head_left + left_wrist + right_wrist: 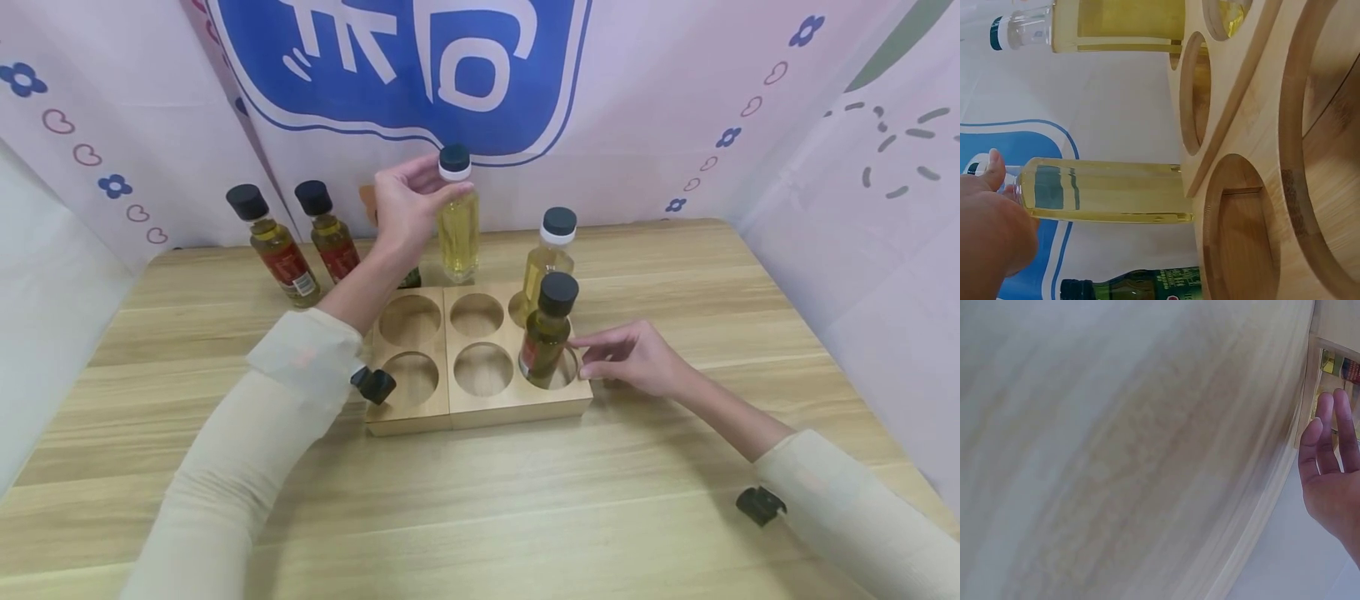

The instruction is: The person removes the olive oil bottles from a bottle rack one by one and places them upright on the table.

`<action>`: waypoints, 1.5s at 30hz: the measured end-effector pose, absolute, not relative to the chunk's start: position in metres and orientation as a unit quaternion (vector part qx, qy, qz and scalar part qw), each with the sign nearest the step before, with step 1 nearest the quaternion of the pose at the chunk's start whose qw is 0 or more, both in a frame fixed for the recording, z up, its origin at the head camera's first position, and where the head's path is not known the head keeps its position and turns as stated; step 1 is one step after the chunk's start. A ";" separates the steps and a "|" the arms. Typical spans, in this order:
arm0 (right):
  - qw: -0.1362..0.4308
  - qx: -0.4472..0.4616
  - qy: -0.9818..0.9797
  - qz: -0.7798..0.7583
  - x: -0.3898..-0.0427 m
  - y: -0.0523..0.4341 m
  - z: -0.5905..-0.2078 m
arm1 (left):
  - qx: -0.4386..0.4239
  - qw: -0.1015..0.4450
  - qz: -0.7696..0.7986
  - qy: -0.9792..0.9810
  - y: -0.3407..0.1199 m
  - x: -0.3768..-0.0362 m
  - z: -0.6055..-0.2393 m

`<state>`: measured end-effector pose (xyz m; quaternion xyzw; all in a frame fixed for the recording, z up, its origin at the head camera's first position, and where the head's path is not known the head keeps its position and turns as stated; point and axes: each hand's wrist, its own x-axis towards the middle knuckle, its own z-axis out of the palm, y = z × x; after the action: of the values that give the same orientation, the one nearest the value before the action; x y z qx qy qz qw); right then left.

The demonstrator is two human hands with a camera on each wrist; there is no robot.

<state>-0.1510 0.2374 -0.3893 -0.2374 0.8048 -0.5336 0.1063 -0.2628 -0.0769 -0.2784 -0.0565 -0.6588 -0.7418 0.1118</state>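
Observation:
My left hand (408,200) grips a clear bottle of yellow oil (459,229) near its neck, just under the white collar and dark green cap. The bottle is upright behind the wooden holder (480,408), its base close to the back edge. In the left wrist view the thumb lies along the bottle's collar. At the holder's right end, my right hand (637,358) has its fingertips at the rim of the front right hole. A dark-capped bottle with a red label (546,337) stands in that hole. Behind it, another yellow oil bottle (534,267) stands in the back right hole.
Two dark-capped bottles with red labels, one left (281,250) and one nearer (335,246), stand at the table's back left. A green bottle (1141,284) lies behind my left forearm in the head view, mostly hidden. A printed curtain (622,108) hangs behind the table (525,508).

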 end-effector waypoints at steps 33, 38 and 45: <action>0.109 -0.232 0.813 -0.522 -0.152 0.238 -0.388 | 0.013 0.094 -0.729 -0.678 -0.071 -0.281 -0.291; 0.113 -0.226 0.814 -0.522 -0.152 0.238 -0.389 | 0.012 0.093 -0.731 -0.676 -0.070 -0.282 -0.293; 0.116 -0.221 0.818 -0.519 -0.152 0.237 -0.389 | 0.013 0.095 -0.725 -0.682 -0.070 -0.284 -0.296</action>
<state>-0.1519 0.2375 -0.3889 -0.2208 0.8175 -0.5190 0.1162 -0.2836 -0.0699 -0.2959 0.0131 -0.6819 -0.7250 0.0954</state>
